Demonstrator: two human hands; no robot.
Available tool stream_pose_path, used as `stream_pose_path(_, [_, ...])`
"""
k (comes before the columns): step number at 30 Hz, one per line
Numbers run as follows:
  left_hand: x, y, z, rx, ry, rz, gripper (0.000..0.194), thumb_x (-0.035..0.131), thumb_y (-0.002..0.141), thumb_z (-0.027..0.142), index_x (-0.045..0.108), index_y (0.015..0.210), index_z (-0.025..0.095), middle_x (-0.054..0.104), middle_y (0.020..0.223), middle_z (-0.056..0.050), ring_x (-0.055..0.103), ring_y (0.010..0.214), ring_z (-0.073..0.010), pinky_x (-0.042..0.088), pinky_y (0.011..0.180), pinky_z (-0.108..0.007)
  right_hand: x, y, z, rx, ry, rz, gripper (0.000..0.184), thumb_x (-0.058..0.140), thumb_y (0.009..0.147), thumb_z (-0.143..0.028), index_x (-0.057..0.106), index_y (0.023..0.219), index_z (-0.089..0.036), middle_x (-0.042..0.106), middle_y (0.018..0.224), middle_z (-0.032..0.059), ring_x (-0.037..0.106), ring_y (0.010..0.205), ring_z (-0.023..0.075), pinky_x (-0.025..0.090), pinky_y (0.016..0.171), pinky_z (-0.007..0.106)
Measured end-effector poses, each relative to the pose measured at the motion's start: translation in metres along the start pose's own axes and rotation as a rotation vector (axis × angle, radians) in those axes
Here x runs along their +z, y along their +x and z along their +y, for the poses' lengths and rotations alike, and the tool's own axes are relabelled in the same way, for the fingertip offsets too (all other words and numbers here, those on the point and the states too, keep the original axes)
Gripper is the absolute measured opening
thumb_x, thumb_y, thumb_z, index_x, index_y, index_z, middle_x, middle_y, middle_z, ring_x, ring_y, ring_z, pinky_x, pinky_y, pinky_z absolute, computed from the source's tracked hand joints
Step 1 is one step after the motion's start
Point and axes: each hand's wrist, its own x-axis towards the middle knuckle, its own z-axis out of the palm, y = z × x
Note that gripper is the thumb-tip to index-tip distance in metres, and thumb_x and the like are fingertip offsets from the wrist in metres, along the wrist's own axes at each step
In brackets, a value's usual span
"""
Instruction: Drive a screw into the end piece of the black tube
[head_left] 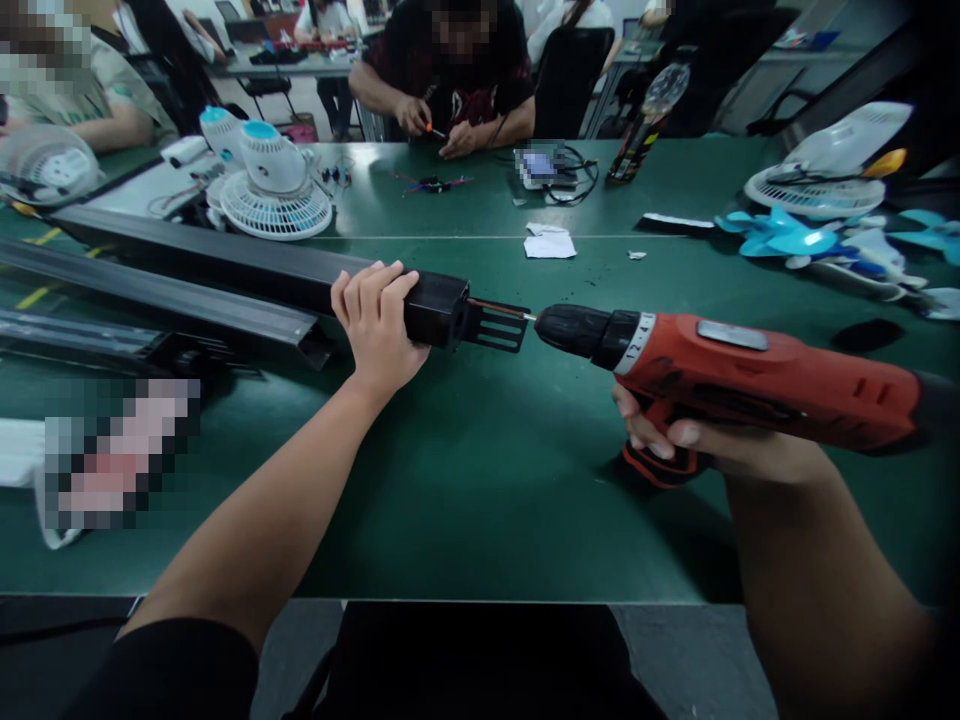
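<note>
My left hand (381, 325) is wrapped over the near end of a long black rectangular housing (247, 255) lying on the green table. A flat slotted black bracket (501, 328) sticks out of the housing's end cap. My right hand (720, 440) grips a red cordless drill (765, 375) by its handle, with the drill pointing left. A thin bit (529, 317) extends from the black chuck along the bracket's upper edge, toward the end cap. Whether its tip meets a screw is hard to make out.
More long black profiles (150, 290) lie at the left. Small white fans (274, 185) stand behind them. Blue fan blades (784, 235) and fan parts lie at the right. Paper scraps (550, 241) rest mid-table. Across the table, a person (450, 80) handles a small orange-handled tool.
</note>
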Motion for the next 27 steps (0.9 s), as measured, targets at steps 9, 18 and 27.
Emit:
stream_pose_path(9, [0.0012, -0.0007, -0.0014, 0.007, -0.027, -0.004, 0.052, 0.077, 0.103, 0.036, 0.070, 0.155, 0.030, 0.079, 0.165, -0.020, 0.064, 0.171, -0.0473, 0.022, 0.158, -0.077, -0.0026, 0.0029, -0.0013, 0.044, 0.010, -0.080, 0.034, 0.103, 0.105, -0.058, 0.095, 0.125, -0.032, 0.073, 0.074, -0.0008, 0.063, 0.051, 0.0167, 0.069, 0.054, 0.034])
stream_pose_path(18, [0.0030, -0.0018, -0.0042, 0.015, -0.010, -0.005, 0.055, 0.078, 0.103, 0.039, 0.069, 0.156, 0.031, 0.078, 0.167, -0.018, 0.063, 0.172, -0.0473, 0.023, 0.157, -0.077, -0.0029, -0.0010, -0.0008, 0.045, -0.021, -0.054, 0.037, 0.102, 0.106, -0.060, 0.093, 0.123, -0.029, 0.073, 0.074, -0.0001, 0.062, 0.053, 0.0170, 0.064, 0.051, 0.033])
stream_pose_path(27, [0.0039, -0.0030, -0.0042, 0.044, 0.007, 0.036, 0.054, 0.077, 0.102, 0.036, 0.068, 0.156, 0.032, 0.079, 0.166, -0.018, 0.066, 0.169, -0.0460, 0.025, 0.156, -0.078, -0.0009, 0.0024, -0.0021, 0.050, 0.001, -0.060, 0.036, 0.104, 0.104, -0.062, 0.095, 0.122, -0.032, 0.071, 0.072, -0.0018, 0.063, 0.050, 0.0175, 0.067, 0.053, 0.035])
